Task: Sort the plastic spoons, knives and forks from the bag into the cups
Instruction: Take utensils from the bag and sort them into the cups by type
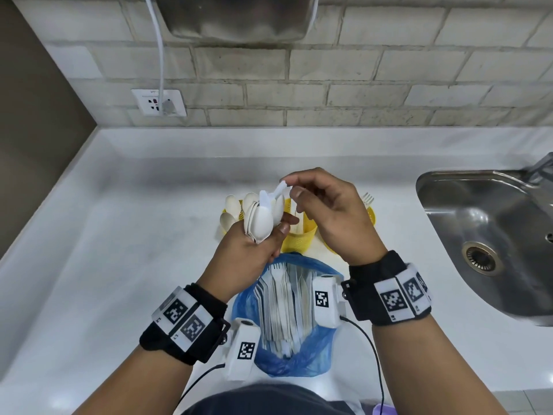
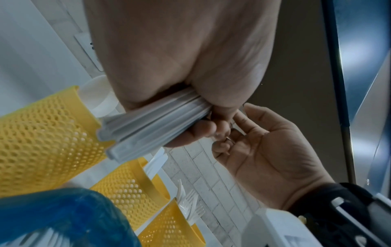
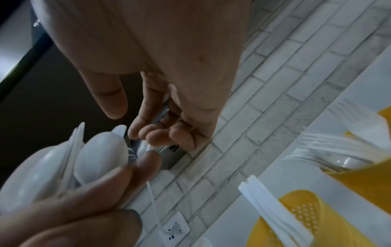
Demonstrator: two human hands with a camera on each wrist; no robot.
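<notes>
My left hand [image 1: 263, 241] grips a bundle of white plastic spoons [image 1: 259, 218] by their handles [image 2: 152, 123], bowls up, above the cups. A white serrated knife [image 1: 281, 187] sticks out of the bundle, and my right hand [image 1: 291, 188] pinches its tip between thumb and forefinger; the knife tip [image 3: 119, 130] lies beside the curled fingertips [image 3: 148, 133]. Behind stand three yellow mesh cups: the left cup [image 1: 225, 210] holds spoons, the middle cup [image 1: 299, 239] knives, the right cup [image 1: 371, 215] forks. The blue bag [image 1: 287, 354] of cutlery lies open below my wrists.
A steel sink [image 1: 484, 241] is sunk into the white counter [image 1: 119, 235] at the right. A wall socket [image 1: 158, 102] with a white cable sits on the tiled wall behind. The counter's left wall rises at the far left.
</notes>
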